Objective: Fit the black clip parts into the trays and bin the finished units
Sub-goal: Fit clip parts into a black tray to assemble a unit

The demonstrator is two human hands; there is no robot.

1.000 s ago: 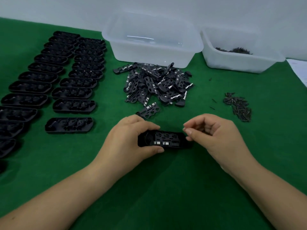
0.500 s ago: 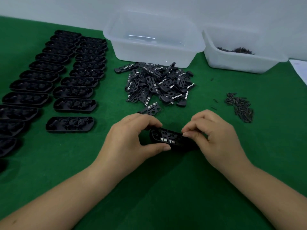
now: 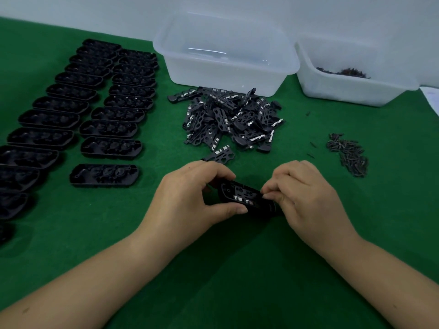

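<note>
A black oval tray [image 3: 242, 195] with a clip part seated in it sits tilted between my two hands, just above the green mat. My left hand [image 3: 192, 198] grips its left end, thumb under, fingers over the top. My right hand [image 3: 301, 193] pinches its right end with curled fingers. A heap of loose black clip parts [image 3: 230, 117] with small metal contacts lies behind the hands. Several unfilled black trays [image 3: 104, 175] lie in two rows at the left.
A translucent plastic bin [image 3: 225, 74] stands at the back centre. A second bin [image 3: 344, 91] at the back right holds small dark pieces. A small pile of dark screws [image 3: 349, 155] lies on the mat at the right. A white sheet edge shows far right.
My right hand moved in and took hold of the tray's right end. The tray tilted, its right end lower, and both hands shifted slightly together.
</note>
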